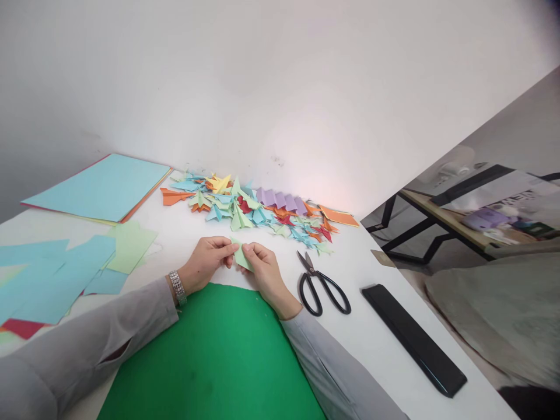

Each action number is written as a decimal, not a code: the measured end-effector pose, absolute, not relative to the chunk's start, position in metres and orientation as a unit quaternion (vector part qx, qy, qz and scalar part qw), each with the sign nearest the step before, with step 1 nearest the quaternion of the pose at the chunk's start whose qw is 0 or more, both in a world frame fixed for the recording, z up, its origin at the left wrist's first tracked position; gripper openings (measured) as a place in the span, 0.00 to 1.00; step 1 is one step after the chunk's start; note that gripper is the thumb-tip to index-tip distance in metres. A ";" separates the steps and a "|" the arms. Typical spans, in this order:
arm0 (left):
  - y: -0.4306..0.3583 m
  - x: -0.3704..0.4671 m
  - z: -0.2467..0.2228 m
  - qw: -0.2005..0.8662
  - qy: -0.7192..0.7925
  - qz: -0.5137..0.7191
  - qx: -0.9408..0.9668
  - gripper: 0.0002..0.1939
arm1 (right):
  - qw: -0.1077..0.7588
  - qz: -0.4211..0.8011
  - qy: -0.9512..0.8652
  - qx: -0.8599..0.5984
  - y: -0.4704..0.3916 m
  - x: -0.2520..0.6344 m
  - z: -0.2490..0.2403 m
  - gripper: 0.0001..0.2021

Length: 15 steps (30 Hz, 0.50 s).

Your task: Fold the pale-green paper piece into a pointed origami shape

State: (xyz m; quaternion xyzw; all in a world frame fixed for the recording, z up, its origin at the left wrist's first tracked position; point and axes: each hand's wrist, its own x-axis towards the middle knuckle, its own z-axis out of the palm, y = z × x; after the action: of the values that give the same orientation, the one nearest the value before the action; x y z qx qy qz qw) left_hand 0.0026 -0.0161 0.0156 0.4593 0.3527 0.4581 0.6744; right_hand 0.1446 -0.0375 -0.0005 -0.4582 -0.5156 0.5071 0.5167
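A small piece of light green paper (242, 257) is pinched between my two hands, above the far edge of a green mat (210, 350). My left hand (209, 261), with a metal watch at the wrist, grips its left side between thumb and fingers. On its right side my right hand (265, 269) closes thumb and fingers the same way. Part of the paper is hidden by my fingers. Just beyond the hands lies a pile of folded paper planes (240, 217) in several colours. Black-handled scissors (317, 283) rest to the right, blades partly apart.
A stack of large coloured sheets (100, 184) lies at the back left against the wall. Cut blue and green paper pieces (65, 280) spread along the left. A long black case (413, 338) sits near the table's right edge. Beyond stands another table (464, 227) with items.
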 end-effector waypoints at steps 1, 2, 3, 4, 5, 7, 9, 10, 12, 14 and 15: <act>-0.016 0.003 0.015 0.674 0.354 0.457 0.461 0.18 | 0.518 0.505 -0.513 -0.461 -0.037 0.145 -0.001 0.20; -0.016 0.003 0.015 0.672 0.357 0.458 0.460 0.17 | 0.519 0.503 -0.512 -0.464 -0.037 0.145 -0.001 0.20; -0.016 0.003 0.014 0.671 0.360 0.462 0.455 0.17 | 0.519 0.502 -0.512 -0.465 -0.037 0.145 -0.001 0.19; -0.016 0.003 0.014 0.669 0.364 0.466 0.450 0.16 | 0.516 0.501 -0.516 -0.465 -0.037 0.145 -0.001 0.19; -0.016 0.003 0.013 0.667 0.368 0.469 0.447 0.15 | 0.511 0.499 -0.523 -0.464 -0.037 0.145 0.000 0.19; -0.015 0.003 0.012 0.664 0.376 0.470 0.443 0.15 | 0.503 0.494 -0.540 -0.460 -0.038 0.145 0.001 0.18; -0.015 0.003 0.012 0.663 0.381 0.468 0.442 0.15 | 0.500 0.491 -0.549 -0.455 -0.039 0.145 0.002 0.18; -0.015 0.003 0.013 0.663 0.382 0.467 0.444 0.16 | 0.503 0.489 -0.549 -0.454 -0.039 0.145 0.002 0.17; -0.015 0.003 0.013 0.660 0.385 0.464 0.449 0.16 | 0.507 0.485 -0.550 -0.453 -0.040 0.145 0.002 0.16; -0.015 0.002 0.014 0.658 0.388 0.457 0.455 0.16 | 0.510 0.483 -0.551 -0.452 -0.039 0.145 0.002 0.15; -0.015 0.002 0.014 0.659 0.390 0.454 0.456 0.16 | 0.509 0.485 -0.550 -0.450 -0.039 0.145 0.002 0.14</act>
State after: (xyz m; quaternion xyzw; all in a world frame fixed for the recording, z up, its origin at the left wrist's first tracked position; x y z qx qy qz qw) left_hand 0.0021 -0.0150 0.0144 0.4560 0.3900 0.4542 0.6585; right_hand 0.1446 -0.0394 0.0020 -0.4495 -0.5503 0.4854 0.5094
